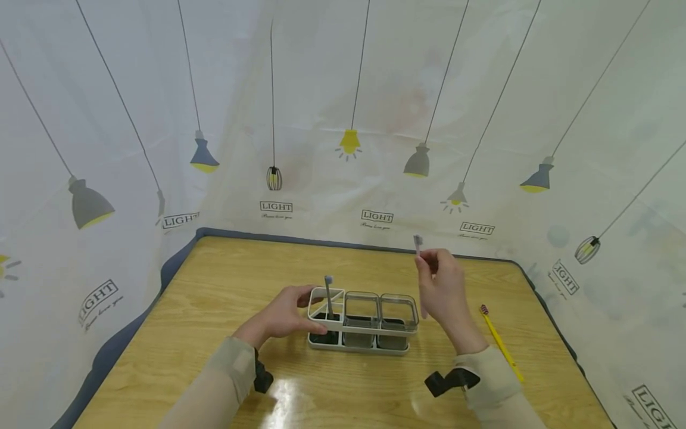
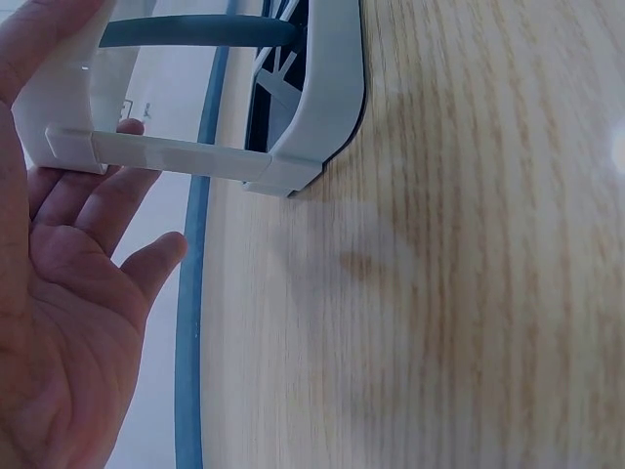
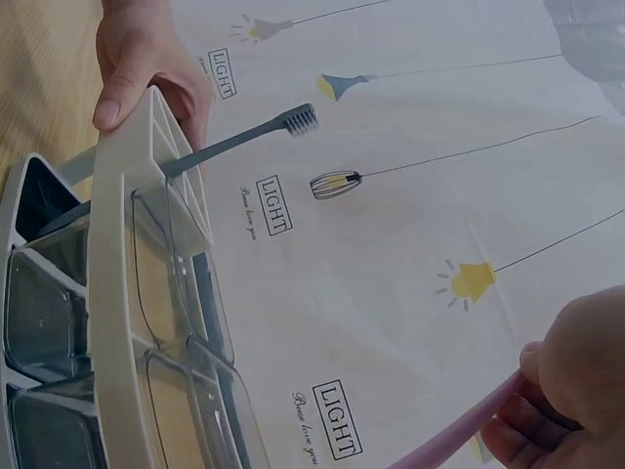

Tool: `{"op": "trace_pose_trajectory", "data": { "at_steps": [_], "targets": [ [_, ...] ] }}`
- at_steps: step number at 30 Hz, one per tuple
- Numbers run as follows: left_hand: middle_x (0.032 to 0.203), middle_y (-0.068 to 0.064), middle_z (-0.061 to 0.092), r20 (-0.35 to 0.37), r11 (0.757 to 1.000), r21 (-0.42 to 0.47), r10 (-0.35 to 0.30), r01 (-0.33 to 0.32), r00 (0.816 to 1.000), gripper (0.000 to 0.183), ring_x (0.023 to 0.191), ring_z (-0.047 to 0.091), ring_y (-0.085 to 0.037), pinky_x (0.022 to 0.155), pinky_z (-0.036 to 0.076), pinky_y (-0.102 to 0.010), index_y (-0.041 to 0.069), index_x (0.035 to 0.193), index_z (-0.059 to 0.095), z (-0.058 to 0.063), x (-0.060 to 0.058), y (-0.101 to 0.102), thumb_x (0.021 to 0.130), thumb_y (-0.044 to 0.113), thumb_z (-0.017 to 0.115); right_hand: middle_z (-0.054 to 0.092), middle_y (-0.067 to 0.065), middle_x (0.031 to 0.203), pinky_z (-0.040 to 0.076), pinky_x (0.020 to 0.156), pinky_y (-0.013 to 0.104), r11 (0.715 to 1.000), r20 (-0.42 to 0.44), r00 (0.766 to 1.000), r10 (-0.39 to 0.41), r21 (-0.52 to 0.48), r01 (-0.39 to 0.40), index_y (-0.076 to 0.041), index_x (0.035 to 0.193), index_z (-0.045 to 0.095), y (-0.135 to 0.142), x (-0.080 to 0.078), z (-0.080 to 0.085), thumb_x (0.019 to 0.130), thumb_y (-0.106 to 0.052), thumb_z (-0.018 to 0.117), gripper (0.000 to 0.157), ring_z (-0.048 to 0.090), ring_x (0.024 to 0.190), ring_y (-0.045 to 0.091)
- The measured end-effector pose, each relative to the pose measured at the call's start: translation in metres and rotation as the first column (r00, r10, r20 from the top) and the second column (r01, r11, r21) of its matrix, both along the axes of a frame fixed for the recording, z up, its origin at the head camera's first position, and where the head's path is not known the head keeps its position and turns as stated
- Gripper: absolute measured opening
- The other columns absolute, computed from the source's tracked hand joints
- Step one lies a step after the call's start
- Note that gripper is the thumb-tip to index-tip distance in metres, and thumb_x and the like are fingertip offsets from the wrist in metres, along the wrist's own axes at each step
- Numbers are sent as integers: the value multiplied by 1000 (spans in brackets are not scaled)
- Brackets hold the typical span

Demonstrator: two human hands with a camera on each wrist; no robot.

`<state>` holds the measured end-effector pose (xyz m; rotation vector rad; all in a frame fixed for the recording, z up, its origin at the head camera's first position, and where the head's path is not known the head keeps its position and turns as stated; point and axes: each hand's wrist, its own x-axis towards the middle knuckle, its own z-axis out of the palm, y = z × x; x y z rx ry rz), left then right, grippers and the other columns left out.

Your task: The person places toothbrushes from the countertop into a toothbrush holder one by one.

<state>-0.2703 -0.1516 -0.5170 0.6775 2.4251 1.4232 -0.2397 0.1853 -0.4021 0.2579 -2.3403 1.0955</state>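
A white toothbrush holder [image 1: 356, 328] with an upper rack and a lower base stands on the table. My left hand [image 1: 283, 311] grips its left end, thumb in front and other fingers behind. One dark blue-grey toothbrush [image 3: 234, 142] stands upright in the divided left section, bristles up. Two clear cups [image 3: 47, 327] fill the other sections. To the right of the holder, my right hand [image 1: 443, 287] pinches a pale pink toothbrush [image 3: 464, 420] by its handle. Its head points up above the fingertips in the head view, and the lower handle passes beside the holder's right end.
On the wooden table [image 1: 236, 262], right of my right forearm, lies a yellow toothbrush [image 1: 502, 344] with dark bristles. A pale sheet [image 1: 321, 77] printed with hanging lamps rises behind the table and along both sides.
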Motion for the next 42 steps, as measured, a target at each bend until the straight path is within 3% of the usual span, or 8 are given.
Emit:
{"op": "trace_pose_trajectory", "data": {
  "at_steps": [13,24,42],
  "targets": [
    [145,-8,63,-1,1000,13,-5,5,1000,83,135,59,-32,112,46,-53,18,147,61,-2,0,0,77,41,98,67,16,99,57,80,29,994,-33,997,68,-85,-71,7,109,65,-22,8,9,103,0,67,9,66,88,26],
    [145,-6,63,5,1000,10,3,-3,1000,80,135,59,-29,112,46,-51,22,146,63,-1,0,1,76,40,98,67,17,97,55,78,23,975,-28,991,133,-174,-136,8,108,65,-42,12,11,102,3,67,8,65,85,27],
    [147,-11,62,4,1000,21,-7,7,1000,80,137,57,-32,113,45,-54,20,146,62,0,-1,-1,77,41,97,67,16,95,56,77,25,950,-62,979,196,-234,-205,8,105,66,-71,11,9,102,2,68,7,65,83,25]
  ]
}}
